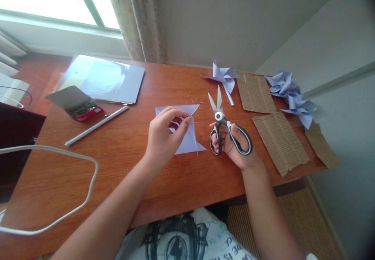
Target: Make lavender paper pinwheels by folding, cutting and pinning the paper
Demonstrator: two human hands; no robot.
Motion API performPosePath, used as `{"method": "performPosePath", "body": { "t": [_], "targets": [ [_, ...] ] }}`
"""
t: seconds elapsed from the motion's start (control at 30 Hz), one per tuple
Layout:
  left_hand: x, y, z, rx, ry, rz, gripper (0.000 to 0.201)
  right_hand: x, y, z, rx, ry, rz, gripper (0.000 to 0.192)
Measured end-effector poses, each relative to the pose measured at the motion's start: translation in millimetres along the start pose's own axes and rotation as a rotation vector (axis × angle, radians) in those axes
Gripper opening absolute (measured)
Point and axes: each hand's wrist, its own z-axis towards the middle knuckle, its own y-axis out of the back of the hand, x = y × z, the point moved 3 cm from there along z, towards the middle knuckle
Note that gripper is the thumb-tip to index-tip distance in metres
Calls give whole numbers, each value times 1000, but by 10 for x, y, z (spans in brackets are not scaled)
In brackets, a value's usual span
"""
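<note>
My left hand (164, 137) pinches a pale lavender paper square (189, 141) that lies on the wooden desk (125, 150), lifting one cut flap of it. To the right, my right hand (234, 146) grips black-and-grey scissors (221, 123) by the handles, blades slightly apart and pointing away from me, just right of the paper.
A finished paper pinwheel (224, 78) lies at the back; more pinwheels (293, 96) sit at the right edge. Corrugated cardboard strips (279, 141) lie on the right. A pen (96, 125), a box of pins (80, 107), a paper stack (105, 78) and a white cable (88, 182) are on the left.
</note>
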Motion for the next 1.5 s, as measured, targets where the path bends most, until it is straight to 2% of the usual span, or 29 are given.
{"method": "performPosePath", "body": {
  "t": [0.13, 0.27, 0.47, 0.63, 0.73, 0.9, 1.03, 1.27, 1.4, 1.5],
  "targets": [
    [-14, 1, 6, 3, -2, -2, 4, -4, -29, 5, -46, 33, -21, 37],
    [-23, -9, 10, 7, -1, -1, 5, 6, -71, 1, -120, 109, -95, 34],
    [-55, -40, -11, 14, -24, 12, 6, -31, -246, 52, -350, 291, -216, 50],
    [-59, -77, -40, 52, -26, 2, 6, -128, -503, 99, -390, 441, -272, 60],
    [-58, -89, -47, 65, -30, 4, 7, -172, -578, 110, -433, 501, -342, 58],
    [-65, -98, -44, 66, -21, -19, 4, -170, -547, 112, -535, 535, -426, 51],
    [-69, -91, -43, 69, -5, 16, 3, -113, -515, 111, -506, 464, -377, 48],
    [-62, -99, -38, 150, -14, 71, 16, -62, -499, 99, -412, 393, -345, 42],
    [-38, -106, -35, 150, 9, 76, 12, -83, -482, 92, -385, 383, -355, 42],
    [-33, -108, -31, 169, 12, 80, 16, -81, -479, 80, -379, 396, -384, 43]
  ]
}}
